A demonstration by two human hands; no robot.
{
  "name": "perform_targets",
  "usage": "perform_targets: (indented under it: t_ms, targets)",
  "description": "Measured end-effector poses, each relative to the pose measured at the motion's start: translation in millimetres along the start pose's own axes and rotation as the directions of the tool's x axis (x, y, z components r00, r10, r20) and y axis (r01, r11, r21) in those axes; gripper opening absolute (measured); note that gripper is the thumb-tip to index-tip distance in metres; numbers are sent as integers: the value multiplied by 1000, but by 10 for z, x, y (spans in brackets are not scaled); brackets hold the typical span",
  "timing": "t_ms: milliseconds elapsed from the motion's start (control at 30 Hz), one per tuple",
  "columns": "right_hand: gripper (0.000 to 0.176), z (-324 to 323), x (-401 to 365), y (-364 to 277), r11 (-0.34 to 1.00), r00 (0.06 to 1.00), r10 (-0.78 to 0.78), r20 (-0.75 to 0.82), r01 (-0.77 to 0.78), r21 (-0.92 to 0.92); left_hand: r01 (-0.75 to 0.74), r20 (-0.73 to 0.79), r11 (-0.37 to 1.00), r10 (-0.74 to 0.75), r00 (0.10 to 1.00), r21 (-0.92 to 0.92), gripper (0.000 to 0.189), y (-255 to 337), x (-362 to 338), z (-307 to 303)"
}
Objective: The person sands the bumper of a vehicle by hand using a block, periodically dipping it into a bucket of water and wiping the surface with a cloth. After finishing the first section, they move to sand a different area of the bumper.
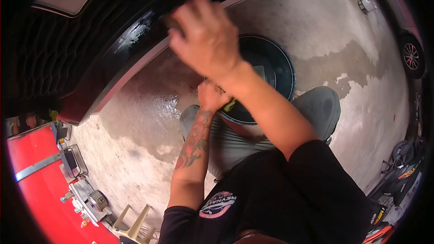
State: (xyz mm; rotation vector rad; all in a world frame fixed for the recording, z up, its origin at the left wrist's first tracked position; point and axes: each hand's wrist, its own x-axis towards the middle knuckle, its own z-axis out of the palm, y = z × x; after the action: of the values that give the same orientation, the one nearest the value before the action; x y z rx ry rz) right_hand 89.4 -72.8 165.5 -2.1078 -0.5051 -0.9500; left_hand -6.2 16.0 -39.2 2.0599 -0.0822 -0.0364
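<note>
My right hand (205, 38) is raised in front of the car's dark bumper (106, 47), its fingers curled and smeared by motion. A small dark edge of something shows at its fingertips, too blurred to name. Whitish wet streaks (135, 31) shine on the bumper beside it. Lower down, my left hand (212, 96) is closed in a fist over the near rim of a round black tub (293, 74). A bit of yellow-green cloth (229, 105) sticks out from under this fist. My right forearm covers part of the tub and its contents.
Wet patches (169, 106) darken the concrete floor around the tub. On the left stands a red cabinet (38, 167) with tools and parts beside it. Another car's wheel (411, 56) is at the far right, with assorted gear (398, 176) below it.
</note>
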Motion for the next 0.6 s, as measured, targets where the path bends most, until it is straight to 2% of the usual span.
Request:
perform_targets:
  t_ms: [33, 67, 133, 200, 233, 300, 333, 367, 433, 500, 533, 600]
  targets:
    - [24, -66, 27, 107, 998, 998, 65, -12, -65, 22, -133, -39, 919, 159, 987, 371, 34, 367, 22, -105]
    - [25, -68, 27, 106, 996, 996, 84, -19, -84, 13, -87, -52, 951, 107, 993, 298, 35, 413, 21, -114]
    - [26, -34, -5, 31, 996, 997, 81, -1, -81, 22, -168, -65, 917, 204, 977, 362, 34, 128, 1, -46]
    - [27, 72, -97, -187, 996, 1000, 17, 15, -19, 91, -130, -62, 984, 138, 988, 124, 38, -367, -9, 78]
    - [29, 100, -125, -241, 994, 998, 27, 58, -33, 108, -28, -21, 987, 25, 999, -156, 44, -677, -16, 174]
    - [28, 51, -97, -137, 992, 1000, -4, 23, 2, 127, -7, -9, 983, 5, 1000, -184, 44, -571, -7, 166]
    - [28, 12, -56, -36, 997, 1000, 10, -8, -9, 79, -97, -55, 993, 101, 993, 64, 37, -70, -7, 3]
    - [28, -31, -6, 86, 999, 999, 21, -37, -20, 33, -169, -80, 935, 203, 976, 310, 31, 285, -1, -100]
    - [30, -108, 72, 256, 991, 990, 134, -39, -134, -4, -162, -105, 949, 197, 975, 272, 29, 417, 50, -71]
    - [29, -77, 50, 126, 990, 989, 143, -38, -143, -8, -188, -112, 940, 228, 967, 283, 28, 432, 47, -91]
    - [29, -67, 26, 82, 994, 994, 107, -20, -107, 8, -141, -89, 930, 182, 979, 341, 26, 323, 26, -93]
    - [28, -35, -19, 26, 999, 999, 36, 13, -36, 38, -176, -120, 928, 225, 967, 327, 26, 333, 38, -76]
